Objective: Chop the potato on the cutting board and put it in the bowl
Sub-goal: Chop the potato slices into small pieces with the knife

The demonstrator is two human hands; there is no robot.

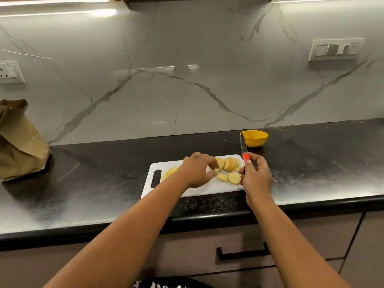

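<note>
While the knife (243, 150) is held blade-up in the right hand (255, 177) | potato slices (228, 168) lie on the cutting board (197, 188), just beyond the left hand (196, 171), whose fingers are spread and hold nothing | bowl (254, 138) stands farther back on the surface, right hand nearer.

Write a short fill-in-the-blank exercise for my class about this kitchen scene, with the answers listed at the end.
1. The right hand holds a knife with a ____ handle.
2. The potato slices lie on a white ____.
3. The bowl behind the board is ____ in colour.
4. At the far left of the counter stands a brown ____ bag.

Answers: red; cutting board; yellow; paper
</note>
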